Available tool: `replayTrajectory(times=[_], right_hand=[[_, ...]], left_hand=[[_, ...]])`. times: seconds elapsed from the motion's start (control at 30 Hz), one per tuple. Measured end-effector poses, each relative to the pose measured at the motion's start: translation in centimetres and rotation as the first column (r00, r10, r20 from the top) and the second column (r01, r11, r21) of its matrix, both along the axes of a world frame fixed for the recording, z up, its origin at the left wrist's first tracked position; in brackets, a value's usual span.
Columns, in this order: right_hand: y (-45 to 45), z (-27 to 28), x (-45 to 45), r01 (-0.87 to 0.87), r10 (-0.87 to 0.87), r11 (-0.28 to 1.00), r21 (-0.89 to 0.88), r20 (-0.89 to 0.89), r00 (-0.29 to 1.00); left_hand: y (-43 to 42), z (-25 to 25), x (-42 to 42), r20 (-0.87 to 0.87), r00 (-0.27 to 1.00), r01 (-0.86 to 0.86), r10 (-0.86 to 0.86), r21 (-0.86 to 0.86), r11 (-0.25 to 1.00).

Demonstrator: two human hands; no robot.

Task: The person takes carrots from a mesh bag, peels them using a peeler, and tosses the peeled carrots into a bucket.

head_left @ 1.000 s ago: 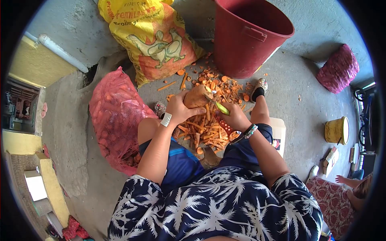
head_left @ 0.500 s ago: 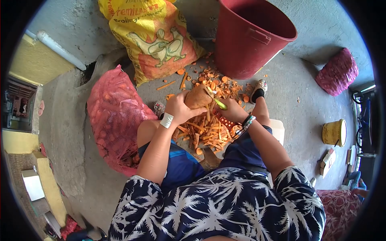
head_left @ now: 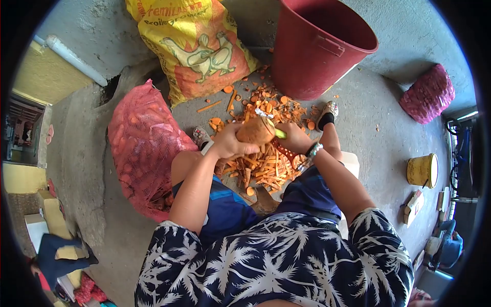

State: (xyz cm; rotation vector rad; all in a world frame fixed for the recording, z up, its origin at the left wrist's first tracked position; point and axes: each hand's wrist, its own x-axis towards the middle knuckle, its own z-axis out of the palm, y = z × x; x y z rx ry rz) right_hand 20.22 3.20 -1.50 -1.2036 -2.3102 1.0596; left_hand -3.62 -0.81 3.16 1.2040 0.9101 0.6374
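My left hand point(head_left: 228, 141) is wrapped round a thick, brownish-orange carrot point(head_left: 254, 131), holding it above the floor between my knees. My right hand point(head_left: 295, 138) is closed on the light green handle point(head_left: 280, 133) of a small hand tool, close against the carrot's right end. Its blade is mostly hidden, so I cannot tell whether it is a knife or a peeler. Below my hands lies a heap of orange carrot strips point(head_left: 267, 167). Cut ends and scraps of carrot point(head_left: 291, 109) are scattered beyond it.
A red mesh sack of carrots point(head_left: 148, 148) leans at my left. Ahead stand a yellow printed sack point(head_left: 197, 51) and a large red bin point(head_left: 307, 61). To the right are a pink-purple sack point(head_left: 429, 94) and a yellow bucket point(head_left: 420, 170). A person's dark-clothed legs point(head_left: 61, 253) show at lower left.
The carrot has tilted in my left hand, its cut end turning, and that wrist has rolled. My right hand stays by it with the green handle. A person has come into view at lower left.
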Motion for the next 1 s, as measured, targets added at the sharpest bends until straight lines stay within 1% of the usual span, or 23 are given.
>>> replayTrajectory(times=[0.03,0.1,0.13,0.17,0.23,0.3,0.33,0.37,0.4,0.43,0.47,0.5,0.53,0.57,0.63,0.7,0.73,0.77,0.83,0.87,0.9,0.97,1.0], right_hand=[[0.5,-0.2,-0.2,0.012,-0.009,0.969,-0.247,0.011,1.000],[2.1,-4.6,0.1,0.108,-0.072,0.993,-0.054,0.453,0.888],[2.4,-6.1,0.3,0.063,0.005,0.992,-0.111,0.528,0.849],[3.0,-10.7,1.2,-0.106,0.099,0.994,-0.022,0.581,0.808],[2.5,-13.5,2.3,-0.351,0.372,0.919,-0.181,0.691,0.619],[1.3,-17.9,4.0,-0.069,0.299,0.927,-0.368,0.617,0.727],[0.4,-16.0,3.7,0.068,0.215,0.920,-0.386,0.641,0.736],[0.1,-18.1,4.0,-0.100,0.288,0.945,-0.312,0.647,0.706],[-0.3,-16.8,4.1,0.167,0.104,0.848,-0.502,0.468,0.878],[-0.8,-14.6,4.1,0.341,-0.159,0.626,-0.701,0.314,0.936],[-1.4,-12.5,3.5,0.342,-0.160,0.627,-0.700,0.314,0.936],[-2.0,-10.5,2.2,0.199,-0.550,0.337,-0.920,-0.021,0.835],[-2.5,-8.9,1.1,-0.127,-0.875,0.131,-0.983,-0.175,0.452],[-2.2,-7.8,0.4,-0.247,-0.877,0.210,-0.946,-0.294,0.380],[-2.0,-2.4,-1.2,-0.256,-0.843,0.327,-0.910,-0.403,0.357],[-1.1,0.0,-2.0,-0.335,-0.806,0.451,-0.827,-0.539,0.246],[-0.7,1.4,-2.0,-0.281,-0.809,0.477,-0.833,-0.541,0.230],[-0.1,2.4,-2.0,-0.226,-0.811,0.500,-0.836,-0.543,0.215],[1.4,3.6,-0.8,-0.111,-0.730,0.584,-0.804,-0.580,0.360],[2.1,4.4,-0.9,-0.096,-0.677,0.629,-0.771,-0.604,0.420],[2.8,5.0,-0.9,-0.083,-0.622,0.671,-0.737,-0.621,0.478],[3.9,6.6,-1.2,-0.020,-0.503,0.761,-0.648,-0.610,0.612],[4.1,7.6,-1.5,-0.093,-0.513,0.743,-0.663,-0.653,0.557]], left_hand=[[-0.1,-0.8,0.2,-0.001,1.000,0.003,-0.003,-0.003,1.000],[0.4,-2.5,0.5,0.223,0.956,0.183,-0.192,0.062,0.981],[0.1,-1.8,0.6,0.269,0.938,0.249,-0.217,-0.087,0.965],[0.7,-1.7,0.7,0.262,0.938,0.253,-0.225,-0.077,0.964],[0.9,-2.5,1.1,0.010,0.994,-0.107,0.107,0.087,0.990],[1.7,-1.8,1.2,0.229,0.941,-0.286,0.249,0.146,0.947],[2.4,-2.3,1.1,0.227,0.923,-0.362,0.311,0.241,0.900],[3.0,-2.8,1.2,0.231,0.900,-0.430,0.370,0.333,0.839],[3.1,-3.1,1.3,0.232,0.899,-0.433,0.372,0.337,0.836],[3.2,-3.4,1.6,0.189,0.852,-0.523,0.488,0.314,0.792],[3.2,-3.5,1.7,0.142,0.792,-0.607,0.594,0.294,0.738],[3.3,-3.6,1.8,0.144,0.793,-0.606,0.592,0.294,0.739],[3.4,-3.5,2.0,0.201,0.776,-0.628,0.598,0.171,0.759],[3.5,-3.5,2.2,0.254,0.754,-0.634,0.605,0.046,0.772],[3.2,-3.3,2.5,0.290,0.766,-0.594,0.573,-0.022,0.804],[3.0,-3.0,2.7,0.549,0.702,-0.445,0.454,-0.160,0.881],[2.8,-2.3,2.3,0.680,0.655,-0.322,0.329,-0.142,0.936],[2.6,-1.7,1.8,0.680,0.656,-0.323,0.327,-0.139,0.936],[2.1,-0.5,1.2,0.714,0.585,-0.089,0.384,-0.414,0.906],[2.2,-1.2,1.3,0.637,0.697,-0.130,0.330,-0.340,0.931],[2.2,-1.5,1.5,0.637,0.696,-0.131,0.332,-0.342,0.931],[1.8,-2.0,1.8,0.430,0.835,-0.230,0.343,-0.294,0.928],[1.3,-0.9,2.0,0.420,0.822,-0.235,0.386,-0.367,0.900]])
